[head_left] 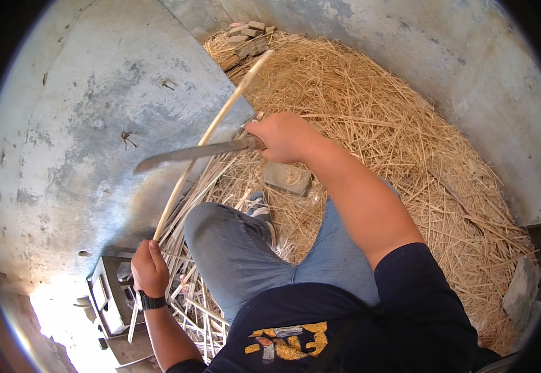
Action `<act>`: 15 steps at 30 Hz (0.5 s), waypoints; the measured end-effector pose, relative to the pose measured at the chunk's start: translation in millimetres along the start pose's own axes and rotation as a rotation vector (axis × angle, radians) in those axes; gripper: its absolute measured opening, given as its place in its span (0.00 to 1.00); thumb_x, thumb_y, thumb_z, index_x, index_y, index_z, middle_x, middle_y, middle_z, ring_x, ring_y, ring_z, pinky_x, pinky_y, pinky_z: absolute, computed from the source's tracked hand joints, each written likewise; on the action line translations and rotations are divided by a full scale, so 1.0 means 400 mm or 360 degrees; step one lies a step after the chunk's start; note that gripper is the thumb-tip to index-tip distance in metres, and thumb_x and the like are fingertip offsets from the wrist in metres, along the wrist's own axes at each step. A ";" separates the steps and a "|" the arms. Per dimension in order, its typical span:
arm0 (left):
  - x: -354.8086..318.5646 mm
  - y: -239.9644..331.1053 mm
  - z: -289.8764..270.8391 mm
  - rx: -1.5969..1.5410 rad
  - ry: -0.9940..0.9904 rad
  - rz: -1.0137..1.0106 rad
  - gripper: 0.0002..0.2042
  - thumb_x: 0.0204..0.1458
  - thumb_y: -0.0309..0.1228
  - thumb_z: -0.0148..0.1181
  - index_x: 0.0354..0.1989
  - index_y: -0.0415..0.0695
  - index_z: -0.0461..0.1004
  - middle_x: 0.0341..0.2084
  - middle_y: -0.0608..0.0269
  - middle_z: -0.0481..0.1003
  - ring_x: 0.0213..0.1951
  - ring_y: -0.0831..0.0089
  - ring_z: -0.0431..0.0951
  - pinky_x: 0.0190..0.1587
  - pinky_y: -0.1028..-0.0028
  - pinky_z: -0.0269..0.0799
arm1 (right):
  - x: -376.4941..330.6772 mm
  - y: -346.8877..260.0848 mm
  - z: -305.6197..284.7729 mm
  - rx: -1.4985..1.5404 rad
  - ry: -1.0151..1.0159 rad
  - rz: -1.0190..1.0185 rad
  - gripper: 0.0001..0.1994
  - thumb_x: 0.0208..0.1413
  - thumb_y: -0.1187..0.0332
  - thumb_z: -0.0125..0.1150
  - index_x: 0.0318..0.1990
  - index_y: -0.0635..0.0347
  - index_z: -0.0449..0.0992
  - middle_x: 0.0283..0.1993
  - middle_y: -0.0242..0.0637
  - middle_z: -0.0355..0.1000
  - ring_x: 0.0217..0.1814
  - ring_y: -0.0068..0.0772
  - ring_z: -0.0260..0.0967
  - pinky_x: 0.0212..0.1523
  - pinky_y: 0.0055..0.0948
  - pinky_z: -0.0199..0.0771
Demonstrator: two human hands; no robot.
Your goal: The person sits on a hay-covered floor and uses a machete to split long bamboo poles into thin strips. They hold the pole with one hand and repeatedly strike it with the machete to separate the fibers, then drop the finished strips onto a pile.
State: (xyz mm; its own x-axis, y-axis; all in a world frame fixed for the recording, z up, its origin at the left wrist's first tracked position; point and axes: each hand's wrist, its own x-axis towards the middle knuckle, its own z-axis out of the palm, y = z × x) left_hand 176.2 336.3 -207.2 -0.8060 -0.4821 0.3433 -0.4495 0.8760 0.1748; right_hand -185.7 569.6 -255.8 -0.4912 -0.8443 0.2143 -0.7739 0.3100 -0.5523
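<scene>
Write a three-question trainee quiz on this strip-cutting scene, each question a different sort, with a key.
1. True or false: the left hand holds the long knife.
2. The blade meets the cane strip at: A) its near end, B) partway along it, C) its far tip.
3. Fill in: loose straw-coloured shavings lie heaped on the ____.

Key: 1 false, the right hand holds it; 2 B; 3 floor.
</scene>
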 end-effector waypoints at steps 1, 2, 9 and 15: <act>-0.010 -0.005 0.001 -0.0014 0.0025 0.0002 0.22 0.71 0.39 0.43 0.25 0.37 0.66 0.16 0.45 0.65 0.21 0.43 0.66 0.25 0.56 0.59 | 0.004 0.015 -0.010 0.0047 -0.0007 -0.0015 0.17 0.50 0.66 0.68 0.49 0.56 0.78 0.41 0.47 0.81 0.45 0.46 0.80 0.47 0.43 0.79; -0.030 -0.013 -0.001 -0.0025 0.0035 0.0003 0.21 0.71 0.39 0.43 0.25 0.38 0.66 0.16 0.45 0.65 0.20 0.43 0.66 0.25 0.56 0.59 | 0.002 0.033 -0.015 0.0104 -0.0022 -0.0020 0.17 0.50 0.66 0.68 0.49 0.56 0.78 0.40 0.46 0.81 0.44 0.46 0.80 0.47 0.43 0.79; -0.097 -0.040 -0.015 -0.0190 0.0296 0.0041 0.22 0.71 0.39 0.40 0.24 0.39 0.64 0.14 0.51 0.61 0.17 0.54 0.61 0.23 0.60 0.56 | 0.022 0.215 0.029 0.0173 0.0263 0.0416 0.18 0.50 0.62 0.68 0.48 0.58 0.79 0.44 0.47 0.80 0.47 0.48 0.79 0.48 0.40 0.78; -0.041 -0.049 -0.028 0.0063 0.0403 -0.0120 0.23 0.71 0.42 0.41 0.27 0.39 0.65 0.17 0.47 0.65 0.20 0.47 0.66 0.24 0.56 0.58 | 0.003 0.162 -0.003 -0.0018 -0.0016 0.0596 0.25 0.54 0.58 0.67 0.55 0.63 0.77 0.53 0.50 0.78 0.54 0.51 0.77 0.56 0.44 0.76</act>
State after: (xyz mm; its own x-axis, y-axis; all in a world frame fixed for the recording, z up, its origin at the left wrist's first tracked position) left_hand 202.8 327.2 -205.7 -0.6501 -0.5227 0.5515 -0.5233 0.8342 0.1738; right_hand -236.8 589.1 -290.5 -0.7372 -0.6756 -0.0089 -0.5456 0.6031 -0.5819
